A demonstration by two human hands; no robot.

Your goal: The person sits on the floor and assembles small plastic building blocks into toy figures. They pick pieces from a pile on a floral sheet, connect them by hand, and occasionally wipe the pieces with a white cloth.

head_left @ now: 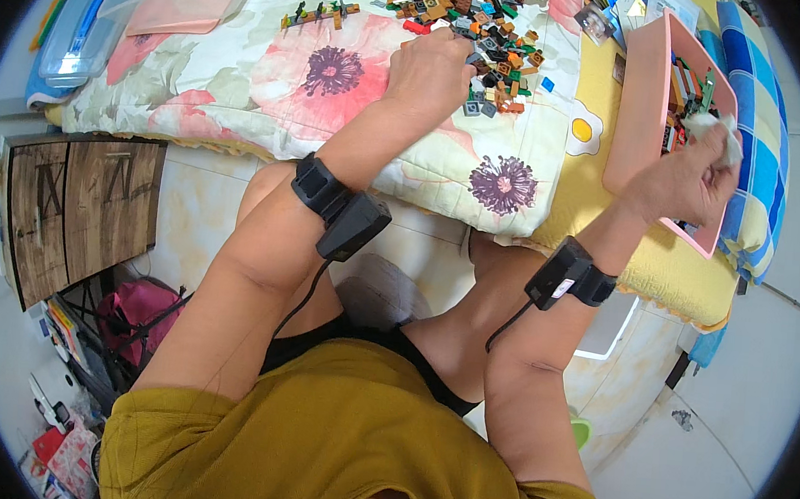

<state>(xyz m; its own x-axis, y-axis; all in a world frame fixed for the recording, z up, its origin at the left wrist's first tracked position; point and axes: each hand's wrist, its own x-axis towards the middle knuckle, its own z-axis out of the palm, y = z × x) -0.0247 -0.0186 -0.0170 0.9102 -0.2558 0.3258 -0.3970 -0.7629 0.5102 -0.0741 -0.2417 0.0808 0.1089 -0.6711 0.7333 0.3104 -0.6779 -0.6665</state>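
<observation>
My left hand (431,69) is at the near-left side of a heap of small toy building bricks (502,57), on a flowered quilt. Its fingers curl down among the bricks, and the back of the hand hides the fingertips and whatever they hold. My right hand (697,173) is closed on a crumpled white tissue or cloth (716,137), above the right side of a pink plastic bin (632,136). More bricks (685,93) lie inside that bin. Left of the heap, a row of joined bricks (321,16) rests on the quilt.
Clear lidded boxes (81,28) stand at the far left of the bed. A blue checked pillow (760,136) lies against the bin's right side. Papers or cards (632,8) are behind the bin. A wooden cabinet (87,209) stands on the floor at left.
</observation>
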